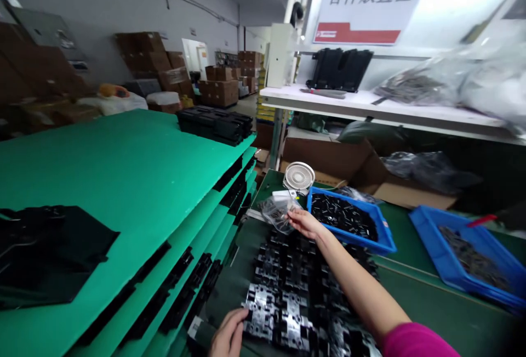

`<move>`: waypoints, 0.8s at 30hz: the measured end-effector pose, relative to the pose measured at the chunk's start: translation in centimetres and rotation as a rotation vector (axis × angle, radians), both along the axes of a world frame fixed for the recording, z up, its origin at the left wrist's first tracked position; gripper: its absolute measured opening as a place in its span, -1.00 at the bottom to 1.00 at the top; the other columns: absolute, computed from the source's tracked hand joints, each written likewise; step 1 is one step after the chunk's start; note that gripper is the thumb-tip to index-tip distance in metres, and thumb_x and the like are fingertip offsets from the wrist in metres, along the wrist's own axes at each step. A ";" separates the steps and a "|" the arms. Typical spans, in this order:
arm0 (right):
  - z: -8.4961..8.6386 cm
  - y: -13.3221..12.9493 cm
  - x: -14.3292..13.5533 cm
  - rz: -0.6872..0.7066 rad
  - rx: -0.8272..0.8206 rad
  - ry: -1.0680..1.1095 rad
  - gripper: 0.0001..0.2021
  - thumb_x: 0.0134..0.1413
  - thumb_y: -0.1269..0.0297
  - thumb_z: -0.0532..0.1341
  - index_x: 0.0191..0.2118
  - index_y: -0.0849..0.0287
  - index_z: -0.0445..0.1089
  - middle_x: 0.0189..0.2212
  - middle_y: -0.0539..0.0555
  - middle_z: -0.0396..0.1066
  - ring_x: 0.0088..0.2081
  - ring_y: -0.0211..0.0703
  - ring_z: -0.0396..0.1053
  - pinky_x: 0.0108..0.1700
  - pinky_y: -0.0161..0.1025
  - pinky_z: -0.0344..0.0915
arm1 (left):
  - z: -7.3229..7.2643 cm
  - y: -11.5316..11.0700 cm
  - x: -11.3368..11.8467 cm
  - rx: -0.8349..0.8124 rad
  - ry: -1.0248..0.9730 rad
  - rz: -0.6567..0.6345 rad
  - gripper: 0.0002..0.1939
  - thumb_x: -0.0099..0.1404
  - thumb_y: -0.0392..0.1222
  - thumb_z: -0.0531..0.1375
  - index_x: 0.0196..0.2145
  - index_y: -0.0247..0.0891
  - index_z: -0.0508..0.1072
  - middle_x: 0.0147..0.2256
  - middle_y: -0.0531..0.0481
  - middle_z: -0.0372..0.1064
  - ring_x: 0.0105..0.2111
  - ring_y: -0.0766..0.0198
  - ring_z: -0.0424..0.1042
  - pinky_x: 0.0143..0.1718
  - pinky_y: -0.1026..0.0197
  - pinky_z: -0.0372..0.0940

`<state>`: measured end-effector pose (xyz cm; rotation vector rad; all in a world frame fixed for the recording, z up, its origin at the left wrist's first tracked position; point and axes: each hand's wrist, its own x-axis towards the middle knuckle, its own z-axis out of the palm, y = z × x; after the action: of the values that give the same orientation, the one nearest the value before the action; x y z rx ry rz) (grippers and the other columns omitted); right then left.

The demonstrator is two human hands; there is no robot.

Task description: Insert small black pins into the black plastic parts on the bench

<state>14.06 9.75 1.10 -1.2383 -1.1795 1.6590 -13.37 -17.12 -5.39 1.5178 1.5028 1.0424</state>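
My right hand (304, 223) reaches forward, its fingertips pinched together at a clear plastic bag (278, 213) with small, thin parts inside. Exactly what the fingertips grip in the bag is too small to make out. Low in the view, my left hand (229, 330) rests with its fingers extended against the near left edge of the laid-out black parts with silvery metal plates (259, 307). These parts lie in rows on the dark green bench, and my right forearm hides some of them.
Right of the bag sits a blue tray (386, 239) of small black pieces; farther right, another blue tray (429, 236) holds greyish parts. A round white fan (299, 176) stands behind. Stacked green sheets (135, 165) with black parts between them flank my left. A white shelf (394, 106) overhangs the back.
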 end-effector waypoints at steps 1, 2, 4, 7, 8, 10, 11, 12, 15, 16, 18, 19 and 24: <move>0.4 -1.6 0.2 -0.002 -0.006 0.060 -0.70 -0.10 0.12 0.33 -0.35 0.25 0.34 -0.33 0.09 0.42 -0.49 -0.42 0.30 -0.43 -0.45 0.31 | 0.6 0.4 0.4 0.010 -0.015 -0.008 -0.67 0.26 0.01 0.06 -0.17 -0.15 0.52 -0.14 -0.13 0.49 -0.10 0.13 0.45 -0.03 0.14 0.35; 0.8 -3.4 0.2 -0.003 -0.012 0.113 -0.69 -0.11 0.12 0.34 -0.33 0.24 0.34 -0.32 0.07 0.41 -0.48 -0.42 0.31 -0.41 -0.46 0.31 | 1.5 0.9 0.9 -0.003 -0.032 -0.006 -0.67 0.28 -0.01 0.04 -0.13 -0.15 0.50 -0.09 -0.13 0.46 -0.07 0.15 0.43 0.00 0.13 0.33; 1.7 -7.0 -0.2 -0.004 -0.020 0.194 -0.68 -0.11 0.11 0.35 -0.30 0.22 0.34 -0.31 0.05 0.41 -0.47 -0.43 0.31 -0.40 -0.47 0.31 | 3.8 2.1 2.1 -0.032 -0.086 -0.033 -0.65 0.32 -0.04 0.00 -0.03 -0.15 0.42 0.00 -0.13 0.38 -0.02 0.18 0.39 0.04 0.11 0.29; 2.8 -12.5 -1.4 0.029 -0.044 0.312 -0.69 -0.09 0.16 0.36 -0.28 0.23 0.34 -0.32 0.04 0.41 -0.49 -0.44 0.31 -0.44 -0.48 0.28 | 7.2 4.0 4.1 -0.003 -0.149 -0.074 -0.58 0.32 -0.06 0.01 0.10 -0.17 0.28 0.12 -0.15 0.23 0.04 0.18 0.33 0.06 0.09 0.27; 3.1 -14.2 -1.9 0.057 -0.056 0.361 -0.71 -0.07 0.18 0.35 -0.27 0.23 0.34 -0.33 0.04 0.41 -0.49 -0.44 0.30 -0.45 -0.48 0.26 | 8.2 4.5 4.6 0.000 -0.141 -0.109 -0.56 0.31 -0.06 0.03 0.12 -0.17 0.26 0.14 -0.15 0.21 0.07 0.16 0.30 0.09 0.08 0.24; 3.4 -17.3 -2.8 0.120 -0.066 0.458 -0.73 -0.05 0.21 0.34 -0.26 0.25 0.35 -0.35 0.05 0.41 -0.51 -0.44 0.29 -0.47 -0.47 0.22 | 9.5 5.2 5.6 -0.036 -0.122 -0.228 -0.53 0.28 -0.05 0.08 0.12 -0.19 0.26 0.10 -0.15 0.27 0.07 0.15 0.29 0.10 0.07 0.20; 3.4 -18.7 -3.1 0.145 -0.061 0.491 -0.74 -0.04 0.22 0.34 -0.27 0.26 0.35 -0.36 0.05 0.41 -0.52 -0.44 0.28 -0.48 -0.46 0.21 | 9.9 5.3 6.0 -0.075 -0.119 -0.303 -0.52 0.27 -0.04 0.10 0.11 -0.20 0.27 0.06 -0.14 0.32 0.03 0.15 0.33 0.08 0.09 0.22; 3.3 -19.9 -3.3 0.157 -0.050 0.504 -0.74 -0.03 0.21 0.34 -0.28 0.26 0.34 -0.36 0.05 0.40 -0.53 -0.44 0.27 -0.48 -0.46 0.19 | 10.2 5.2 6.4 -0.127 -0.119 -0.374 -0.52 0.26 -0.03 0.10 0.11 -0.20 0.28 0.00 -0.13 0.38 -0.04 0.17 0.38 0.00 0.12 0.28; 2.9 -22.5 -3.3 0.136 -0.013 0.487 -0.74 -0.04 0.20 0.34 -0.32 0.27 0.34 -0.44 0.01 0.37 -0.56 -0.42 0.26 -0.50 -0.43 0.16 | 10.3 4.3 7.3 -0.277 -0.095 -0.503 -0.48 0.27 -0.01 0.07 0.14 -0.22 0.23 -0.16 -0.10 0.47 -0.42 0.28 0.44 -0.42 0.24 0.36; 2.7 -23.1 -3.2 0.117 -0.008 0.475 -0.74 -0.04 0.20 0.34 -0.32 0.26 0.33 -0.47 -0.01 0.36 -0.56 -0.42 0.25 -0.50 -0.43 0.16 | 10.2 3.9 7.6 -0.297 -0.073 -0.515 -0.47 0.27 0.00 0.06 0.16 -0.23 0.21 -0.18 -0.11 0.47 -0.49 0.31 0.41 -0.51 0.25 0.32; 2.4 -24.1 -2.8 0.070 0.008 0.452 -0.72 -0.07 0.19 0.35 -0.32 0.25 0.33 -0.49 -0.03 0.34 -0.56 -0.41 0.24 -0.51 -0.42 0.16 | 10.0 3.2 8.2 -0.277 -0.032 -0.515 -0.46 0.26 0.00 0.05 0.15 -0.23 0.22 -0.11 -0.15 0.44 -0.44 0.28 0.43 -0.46 0.22 0.34; 2.3 -24.5 -2.6 0.046 0.023 0.435 -0.71 -0.09 0.18 0.36 -0.33 0.25 0.33 -0.48 -0.03 0.34 -0.56 -0.40 0.24 -0.51 -0.42 0.15 | 9.9 2.9 8.4 -0.247 -0.019 -0.509 -0.47 0.25 -0.01 0.07 0.14 -0.23 0.24 -0.04 -0.16 0.41 -0.32 0.22 0.46 -0.32 0.18 0.37; 2.5 -25.8 -1.5 -0.020 0.175 0.129 -0.70 -0.07 0.10 0.33 -0.35 0.28 0.39 -0.47 -0.02 0.36 -0.51 -0.39 0.18 -0.50 -0.42 0.10 | 9.6 1.9 9.4 -0.173 -0.015 -0.519 -0.51 0.24 -0.06 0.06 0.11 -0.19 0.29 0.08 -0.10 0.32 0.06 0.13 0.30 0.11 0.09 0.14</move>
<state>12.57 -16.02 3.55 -1.0165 -1.2012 1.5607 -3.97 -15.17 4.16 1.6451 1.0678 0.6008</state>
